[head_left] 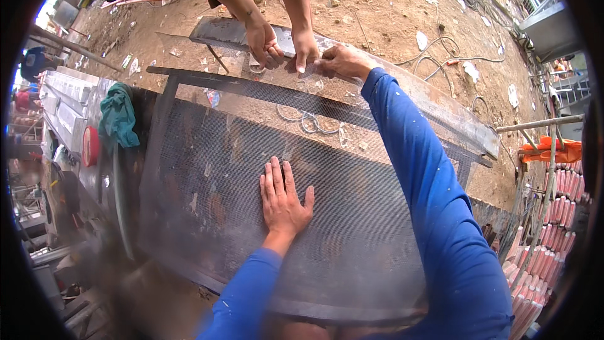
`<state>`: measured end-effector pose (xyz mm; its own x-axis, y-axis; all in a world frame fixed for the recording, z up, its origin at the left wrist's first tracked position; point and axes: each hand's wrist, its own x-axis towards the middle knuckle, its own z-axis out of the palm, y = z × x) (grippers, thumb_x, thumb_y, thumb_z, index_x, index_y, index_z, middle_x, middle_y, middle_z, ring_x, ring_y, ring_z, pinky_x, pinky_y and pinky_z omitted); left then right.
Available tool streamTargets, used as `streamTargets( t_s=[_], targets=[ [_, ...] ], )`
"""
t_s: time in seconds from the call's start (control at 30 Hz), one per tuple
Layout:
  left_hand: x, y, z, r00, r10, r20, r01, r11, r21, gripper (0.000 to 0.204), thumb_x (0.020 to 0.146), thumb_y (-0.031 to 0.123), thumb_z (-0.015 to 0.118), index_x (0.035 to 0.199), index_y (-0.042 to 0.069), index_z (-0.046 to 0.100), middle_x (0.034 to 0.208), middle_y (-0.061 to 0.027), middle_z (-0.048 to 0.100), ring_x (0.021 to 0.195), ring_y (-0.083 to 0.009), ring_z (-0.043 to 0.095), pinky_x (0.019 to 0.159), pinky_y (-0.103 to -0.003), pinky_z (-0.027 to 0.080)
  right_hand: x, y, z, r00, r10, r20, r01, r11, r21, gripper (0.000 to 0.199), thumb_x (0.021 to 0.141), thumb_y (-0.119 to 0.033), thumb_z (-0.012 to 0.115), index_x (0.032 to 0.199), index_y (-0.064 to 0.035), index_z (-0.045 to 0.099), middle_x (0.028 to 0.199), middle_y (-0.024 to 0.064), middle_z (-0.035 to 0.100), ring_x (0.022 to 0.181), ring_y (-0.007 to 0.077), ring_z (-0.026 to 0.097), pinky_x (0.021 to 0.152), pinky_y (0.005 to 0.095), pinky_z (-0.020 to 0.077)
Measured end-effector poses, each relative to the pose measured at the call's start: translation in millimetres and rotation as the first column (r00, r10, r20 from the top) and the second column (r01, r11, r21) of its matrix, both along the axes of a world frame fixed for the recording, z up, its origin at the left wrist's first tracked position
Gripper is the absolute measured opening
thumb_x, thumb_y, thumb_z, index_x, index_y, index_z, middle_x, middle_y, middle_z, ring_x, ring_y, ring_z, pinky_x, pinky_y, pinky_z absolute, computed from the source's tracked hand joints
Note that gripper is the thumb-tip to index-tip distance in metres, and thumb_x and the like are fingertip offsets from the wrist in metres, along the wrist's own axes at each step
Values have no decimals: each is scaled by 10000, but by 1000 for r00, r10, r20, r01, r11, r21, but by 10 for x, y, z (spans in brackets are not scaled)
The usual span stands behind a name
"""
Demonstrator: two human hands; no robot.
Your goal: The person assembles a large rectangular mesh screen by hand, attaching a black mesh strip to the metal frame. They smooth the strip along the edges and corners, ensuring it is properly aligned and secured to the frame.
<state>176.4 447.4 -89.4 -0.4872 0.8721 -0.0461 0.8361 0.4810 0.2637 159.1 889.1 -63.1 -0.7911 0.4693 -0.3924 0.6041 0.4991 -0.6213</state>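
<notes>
A dark mesh panel in a flat frame [358, 226] lies in front of me, over a stained dark tabletop. My left hand [286, 206] rests palm down on the mesh, fingers stretched out. Beyond the frame's far bar [251, 90], my right hand [347, 62] reaches out with its fingers closed. Whatever they grip is too small to make out. Right beside it, another person's two hands [264, 43] reach in from the far side, fingers bent downward. These hands meet near a long grey metal plank [434, 107].
At the left are a teal cloth [118, 113], a red roll [90, 146] and stacked pale panels [66, 101]. Cables [440, 56] and scraps litter the dirt ground ahead. Metal poles [538, 123], an orange cloth [553, 150] and stacked reddish pieces [560, 214] stand at the right.
</notes>
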Motion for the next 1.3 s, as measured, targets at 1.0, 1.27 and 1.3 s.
streamTargets(
  t_s=[1.0,1.27,1.3],
  targets=[
    [12,26,10,1000,4,-24,-5,1000,-16,910,1140,555,530,1795,-44,332,1895,-309,228,1767,-460,216,1437,-593,191,485,23,-258,982,124,-142,-52,902,428,538,1109,-579,739,1122,-57,867,974,103,832,918,237,794,895,423,621],
    [12,17,9,999,3,-34,-4,1000,-15,909,1135,547,539,1793,-47,335,1895,-310,229,1763,-464,227,1435,-597,191,752,136,138,998,-5,68,11,996,-88,464,953,-460,965,1168,-66,851,929,86,828,828,187,777,746,370,607],
    [10,23,7,999,0,-32,0,1000,-3,913,1127,536,562,1792,-47,333,1894,-311,229,1760,-470,232,1433,-599,196,741,145,119,995,16,102,-12,999,-38,481,943,-484,969,1158,-71,847,940,86,836,881,187,801,774,352,614]
  ],
)
